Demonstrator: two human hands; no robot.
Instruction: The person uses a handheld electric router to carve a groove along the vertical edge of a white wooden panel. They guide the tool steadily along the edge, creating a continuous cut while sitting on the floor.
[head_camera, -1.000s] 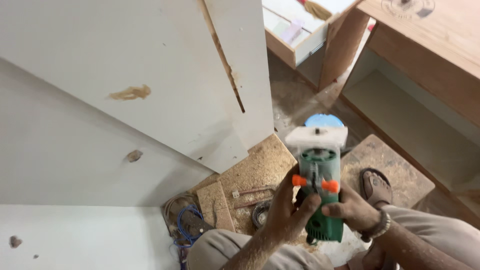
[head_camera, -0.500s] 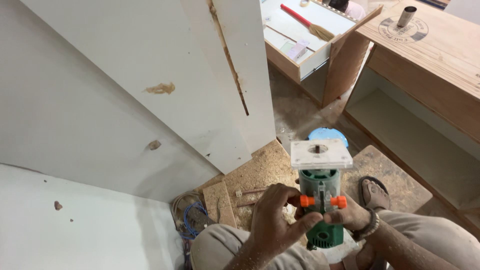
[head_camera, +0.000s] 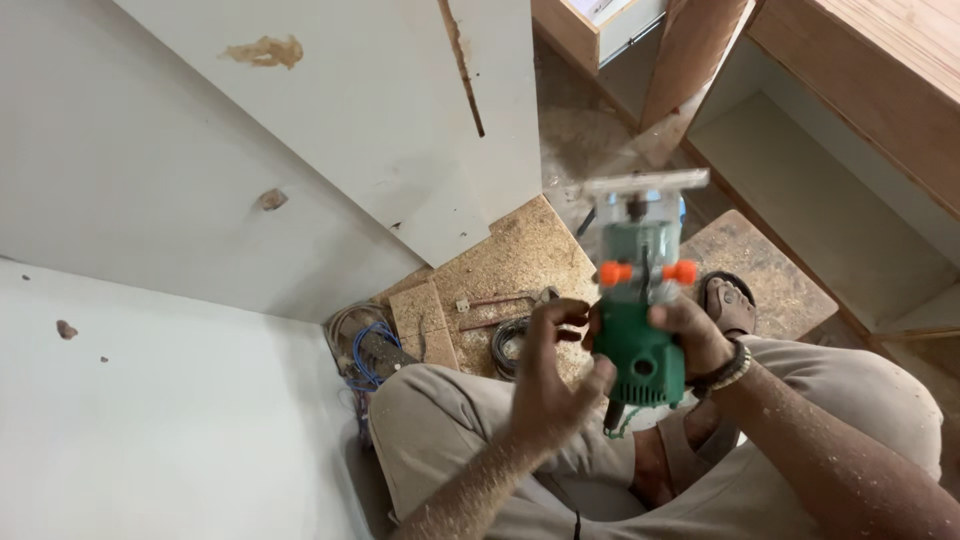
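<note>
Our right hand (head_camera: 690, 335) is clamped round the green trim router (head_camera: 637, 300), base plate pointed away for inspection. Our left hand (head_camera: 548, 385) sits just beside it, fingers loosely spread, gripping nothing.

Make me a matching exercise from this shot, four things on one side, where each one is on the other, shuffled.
1. green trim router
2. coiled blue wire
3. sandal
4. white board

A. floor, left of the knee
B. gripped in the right hand
C. lower left of the view
D. floor, right of the tool

Pairs: 1-B, 2-A, 3-D, 4-C
</note>
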